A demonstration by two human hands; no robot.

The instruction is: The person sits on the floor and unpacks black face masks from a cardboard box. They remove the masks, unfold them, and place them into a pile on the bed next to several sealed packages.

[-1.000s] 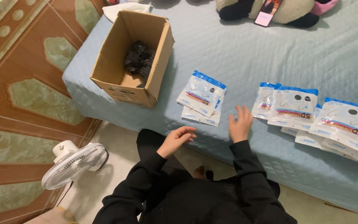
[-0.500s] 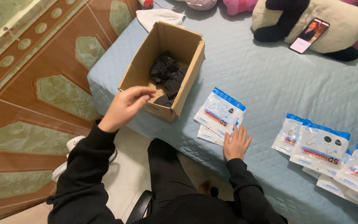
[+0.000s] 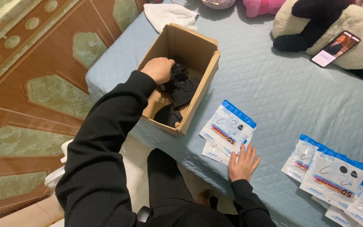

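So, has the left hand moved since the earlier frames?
Yes. The left hand went from the bed's edge into the cardboard box, onto the black masks.

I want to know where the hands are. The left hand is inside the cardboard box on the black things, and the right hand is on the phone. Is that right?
Not quite. The right hand rests on the stack of white and blue packets, not the phone, which lies far off on a plush toy. The left hand is inside the cardboard box on the black things. The head view shows this.

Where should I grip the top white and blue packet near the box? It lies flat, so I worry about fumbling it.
Take the top packet by its blue-edged far end, coming from above and the bed's middle. That end lies free on the bedspread, while the right hand covers the near end and the cardboard box crowds the left.
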